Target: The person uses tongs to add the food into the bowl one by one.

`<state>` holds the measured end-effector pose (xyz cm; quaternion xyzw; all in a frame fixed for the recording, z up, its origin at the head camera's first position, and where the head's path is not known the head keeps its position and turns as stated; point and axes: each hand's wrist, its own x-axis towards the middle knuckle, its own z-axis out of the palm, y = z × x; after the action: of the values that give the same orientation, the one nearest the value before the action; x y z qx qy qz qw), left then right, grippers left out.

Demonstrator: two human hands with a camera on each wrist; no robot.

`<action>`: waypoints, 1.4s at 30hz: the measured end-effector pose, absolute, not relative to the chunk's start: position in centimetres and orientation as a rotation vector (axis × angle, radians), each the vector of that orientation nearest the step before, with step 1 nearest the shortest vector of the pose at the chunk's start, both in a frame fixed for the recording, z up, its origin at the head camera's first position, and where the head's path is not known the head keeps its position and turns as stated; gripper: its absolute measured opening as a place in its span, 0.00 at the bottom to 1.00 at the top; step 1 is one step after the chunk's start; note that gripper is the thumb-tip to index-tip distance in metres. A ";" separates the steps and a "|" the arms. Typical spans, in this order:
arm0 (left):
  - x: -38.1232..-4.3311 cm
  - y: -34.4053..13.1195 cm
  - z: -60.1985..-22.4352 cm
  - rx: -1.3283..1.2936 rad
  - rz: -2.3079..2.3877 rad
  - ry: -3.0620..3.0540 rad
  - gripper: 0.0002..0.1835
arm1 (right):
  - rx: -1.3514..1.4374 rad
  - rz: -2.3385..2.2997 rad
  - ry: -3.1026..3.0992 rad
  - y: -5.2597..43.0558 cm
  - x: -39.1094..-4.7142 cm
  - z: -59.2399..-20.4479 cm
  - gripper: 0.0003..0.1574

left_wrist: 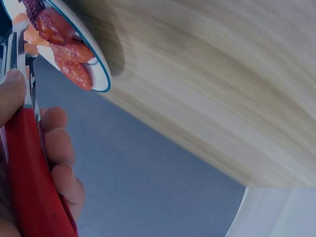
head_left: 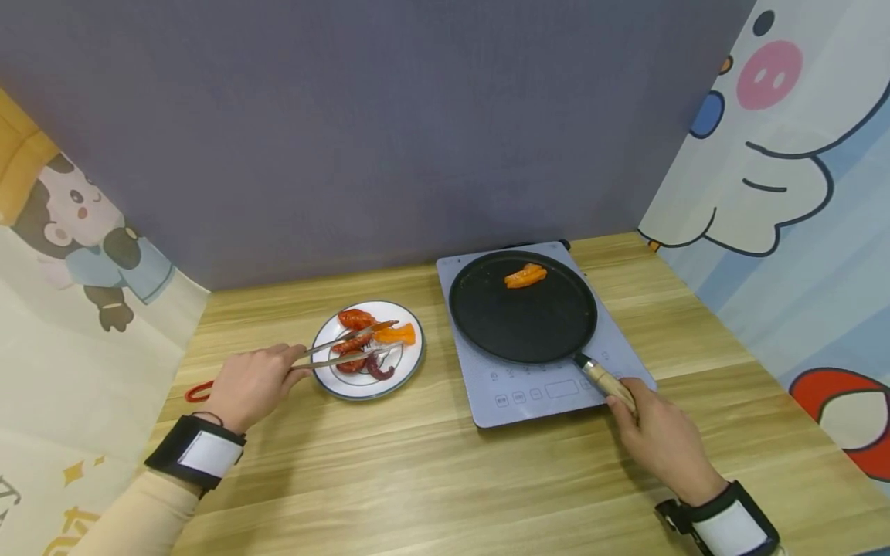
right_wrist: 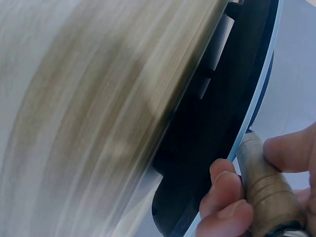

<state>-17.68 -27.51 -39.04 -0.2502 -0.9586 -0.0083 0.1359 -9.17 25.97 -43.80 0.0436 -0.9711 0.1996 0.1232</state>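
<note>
here, lower left, the left hand (head_left: 253, 382) grips tongs (left_wrist: 32, 168) over a plate (head_left: 409, 369); lower right, the right hand (head_left: 660, 436) holds a pan handle (head_left: 605, 381).

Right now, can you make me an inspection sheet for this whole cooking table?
Surface: wood-grain table.
Job's things: flat black pan on a hob, orange food piece in it; plate of red, orange and purplish food; tongs.
Clutter: nothing seen.
Hands: left hand holds the tongs over the plate; right hand grips the pan's wooden handle.
Cables: can't tell; a black bit shows at the hob's far corner.
Surroundings: grey panel behind, cartoon pictures at both sides.
</note>
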 end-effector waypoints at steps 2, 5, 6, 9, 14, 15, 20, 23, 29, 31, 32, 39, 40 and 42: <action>-17.6 -27.4 -39.2 -0.706 -0.032 -2.774 0.13 | 0.128 0.583 -2.835 26.0 -9.2 -43.8 0.18; -17.4 -27.2 -39.4 -0.686 -0.043 -2.765 0.11 | 0.129 0.582 -2.839 26.0 -9.2 -43.8 0.18; -17.3 -27.1 -39.4 -0.681 -0.046 -2.762 0.10 | 0.129 0.582 -2.840 26.0 -9.2 -43.8 0.18; -17.1 -26.9 -39.5 -0.669 -0.048 -2.763 0.11 | 0.128 0.582 -2.842 26.0 -9.2 -43.9 0.19; -17.2 -26.9 -39.6 -0.667 -0.045 -2.790 0.12 | 0.120 0.583 -2.847 26.1 -9.3 -43.9 0.20; -17.3 -26.9 -39.7 -0.675 -0.048 -2.795 0.13 | 0.119 0.583 -2.847 26.1 -9.3 -43.9 0.20; -17.7 -26.8 -40.0 -0.699 -0.061 -2.834 0.14 | 0.125 0.566 -2.838 26.1 -9.3 -44.0 0.19; -17.9 -26.7 -40.0 -0.698 -0.059 -2.846 0.14 | 0.131 0.561 -2.831 26.0 -9.4 -44.0 0.19; -18.0 -26.6 -40.0 -0.684 -0.076 -2.821 0.14 | 0.128 0.578 -2.833 26.0 -9.3 -44.0 0.19; -17.9 -26.6 -40.1 -0.680 -0.081 -2.800 0.14 | 0.130 0.581 -2.832 26.1 -9.3 -43.9 0.19; -17.9 -26.6 -40.1 -0.679 -0.085 -2.794 0.14 | 0.132 0.583 -2.831 26.1 -9.3 -43.9 0.19; -17.5 -26.3 -40.8 -0.647 -0.100 -2.795 0.10 | 0.129 0.586 -2.840 26.0 -9.3 -43.9 0.20; -17.4 -26.2 -40.9 -0.638 -0.104 -2.801 0.10 | 0.129 0.586 -2.840 26.0 -9.3 -43.9 0.20; -17.3 -26.1 -41.0 -0.624 -0.107 -2.810 0.10 | 0.130 0.583 -2.841 26.0 -9.3 -43.9 0.20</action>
<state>-17.27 -26.10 -41.02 -0.2149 -0.9672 -0.0369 0.1301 -9.28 26.03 -43.94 0.0445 -0.9716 0.1995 0.1190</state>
